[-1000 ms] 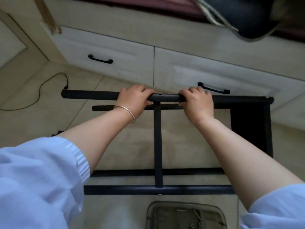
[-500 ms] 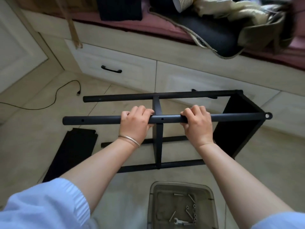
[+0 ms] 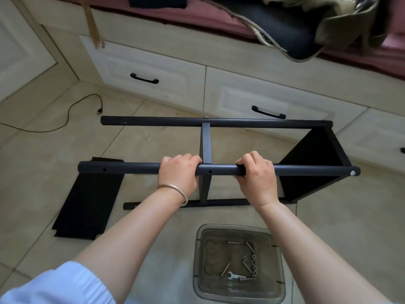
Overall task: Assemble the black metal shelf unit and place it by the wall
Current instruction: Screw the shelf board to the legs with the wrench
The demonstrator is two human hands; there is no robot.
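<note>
A: Hands?
B: Left hand (image 3: 178,174) and right hand (image 3: 256,174) each curled round the near tube (image 3: 131,169) of the black shelf frame (image 3: 206,145), either side of its flat crossbar.
A: Frame itself?
B: Lay on its side on the tiled floor (image 3: 153,145); round matte tubes, one black panel (image 3: 311,163) fitted at the right end. Loose panel (image 3: 89,200) left; parts tray (image 3: 237,263) nearby.

Drawer fronts (image 3: 153,69) close behind frame (image 3: 219,123)
</note>
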